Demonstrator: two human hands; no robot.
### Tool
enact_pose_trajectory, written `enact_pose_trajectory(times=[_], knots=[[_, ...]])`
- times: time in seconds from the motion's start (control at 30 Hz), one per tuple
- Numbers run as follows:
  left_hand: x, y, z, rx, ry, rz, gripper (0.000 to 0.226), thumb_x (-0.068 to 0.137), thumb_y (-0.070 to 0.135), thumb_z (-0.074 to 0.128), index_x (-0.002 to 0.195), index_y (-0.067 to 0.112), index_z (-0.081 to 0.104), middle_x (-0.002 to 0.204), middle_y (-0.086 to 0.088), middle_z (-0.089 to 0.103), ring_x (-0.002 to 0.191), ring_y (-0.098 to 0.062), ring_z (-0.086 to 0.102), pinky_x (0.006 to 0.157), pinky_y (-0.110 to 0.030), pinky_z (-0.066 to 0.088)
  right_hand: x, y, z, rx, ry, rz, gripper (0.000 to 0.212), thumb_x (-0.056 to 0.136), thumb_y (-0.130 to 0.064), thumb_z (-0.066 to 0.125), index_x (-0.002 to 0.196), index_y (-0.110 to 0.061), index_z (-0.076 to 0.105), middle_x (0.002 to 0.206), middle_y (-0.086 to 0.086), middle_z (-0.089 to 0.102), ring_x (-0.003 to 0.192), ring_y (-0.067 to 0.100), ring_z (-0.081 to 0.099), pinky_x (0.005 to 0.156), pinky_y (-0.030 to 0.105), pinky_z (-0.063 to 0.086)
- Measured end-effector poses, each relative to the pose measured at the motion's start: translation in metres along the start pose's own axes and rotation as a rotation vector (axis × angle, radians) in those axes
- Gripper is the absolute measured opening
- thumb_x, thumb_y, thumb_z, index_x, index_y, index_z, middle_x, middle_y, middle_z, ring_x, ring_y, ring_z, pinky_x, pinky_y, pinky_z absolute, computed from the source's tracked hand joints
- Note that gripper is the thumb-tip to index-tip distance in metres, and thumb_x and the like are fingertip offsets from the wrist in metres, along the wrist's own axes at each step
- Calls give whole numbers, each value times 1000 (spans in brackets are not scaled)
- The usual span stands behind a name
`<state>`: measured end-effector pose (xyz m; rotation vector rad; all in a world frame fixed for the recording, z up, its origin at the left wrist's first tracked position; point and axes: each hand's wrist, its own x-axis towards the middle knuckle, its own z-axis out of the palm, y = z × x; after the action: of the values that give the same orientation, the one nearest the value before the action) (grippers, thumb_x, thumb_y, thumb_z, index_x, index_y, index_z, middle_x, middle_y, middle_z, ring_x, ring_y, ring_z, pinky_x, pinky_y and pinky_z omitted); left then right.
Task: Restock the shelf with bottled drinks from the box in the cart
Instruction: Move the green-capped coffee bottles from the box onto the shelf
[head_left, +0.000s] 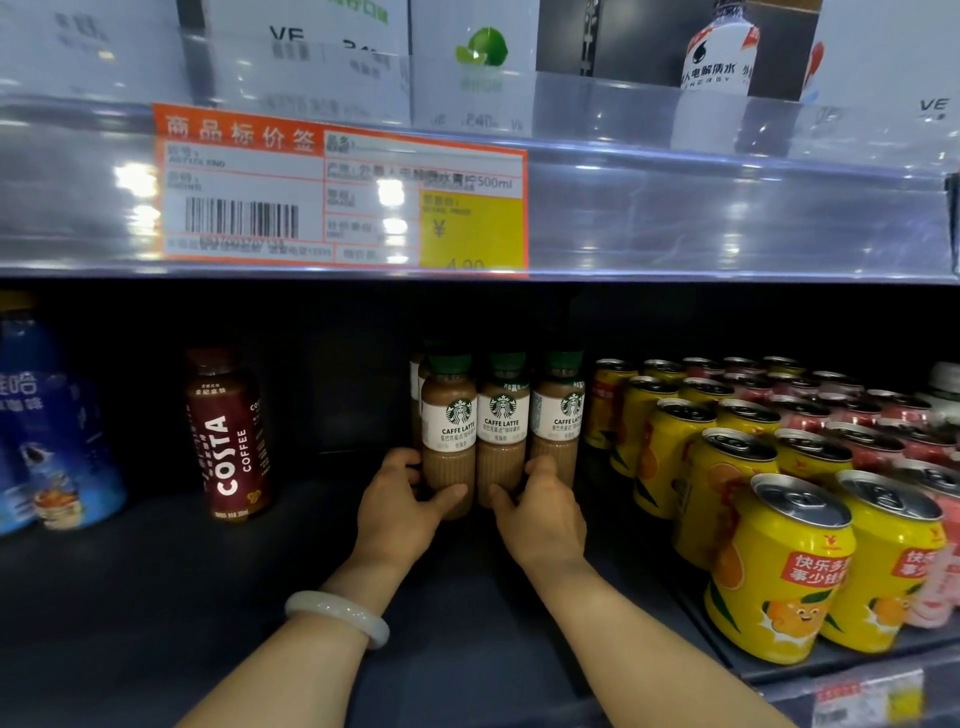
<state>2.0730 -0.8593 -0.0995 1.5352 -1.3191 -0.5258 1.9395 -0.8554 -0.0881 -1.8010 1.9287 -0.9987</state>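
Head view looks down two bare forearms into a dark shelf bay. Left hand (402, 506) curls around the base of the left latte bottle (449, 436): its thumb lies across the front of the bottle low down, pointing right, while the fingers wrap out of sight behind the bottle's left side. Right hand (543, 512) mirrors it on the middle latte bottle (502, 431), thumb stretched left across the lower front of that bottle, fingers bent around toward the gap between it and the right latte bottle (558, 421); whether those fingertips also touch the right bottle I cannot tell. Both thumbs nearly meet between the two bottles. All three bottles stand upright, side by side and touching, green caps up, white labels facing forward, well back on the shelf floor (156, 597). More bottles of the same kind stand behind the left one, mostly hidden.

A pale bangle (337, 618) circles the left wrist.

To the left of the hands, well apart, a dark red Costa coffee bottle (228, 436) stands alone, and a blue bottle (52, 431) sits at the left edge of the frame. To the right, rows of yellow cans (779, 571) with orange-fruit artwork run back in lines, with pink cans (883, 441) beyond them. Above, the clear front rail of the upper shelf carries an orange price tag (340, 189) with a barcode and yellow price block; a white bottle (719, 52) stands on that upper shelf.
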Motion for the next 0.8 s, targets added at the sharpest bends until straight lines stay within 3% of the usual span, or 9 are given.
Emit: enact_pose_trajectory(times=[0.37,0.5,0.67,0.8], knots=[[-1,2,0,-8,-16,-8,62,70,23,80,123,9,50,112,-12,62,103,-26,60,90,-40,51,1,1,2,1,8,8,44,89,-38,56,121,-13,40,113,8,63,107,27,59,87,36,47],[-3,5,-2,5,-33,-19,64,70,22,81,124,9,49,113,-11,62,102,-23,60,89,-35,50,-1,1,0,62,1,28,47,88,-36,59,125,-14,40,114,7,62,108,25,59,85,33,46],[-10,11,-13,122,-103,-48,82,69,24,81,137,11,37,135,-14,47,122,-26,50,100,-35,44,-6,1,-14,98,29,25,43,85,-29,63,121,-13,45,110,8,65,104,24,60,84,33,50],[-25,36,-29,322,-132,-66,82,74,33,76,141,15,32,141,-13,36,129,-28,41,103,-36,40,-17,-8,-34,-57,-42,-55,35,86,-27,62,115,-13,48,109,8,63,105,25,59,80,29,47]])
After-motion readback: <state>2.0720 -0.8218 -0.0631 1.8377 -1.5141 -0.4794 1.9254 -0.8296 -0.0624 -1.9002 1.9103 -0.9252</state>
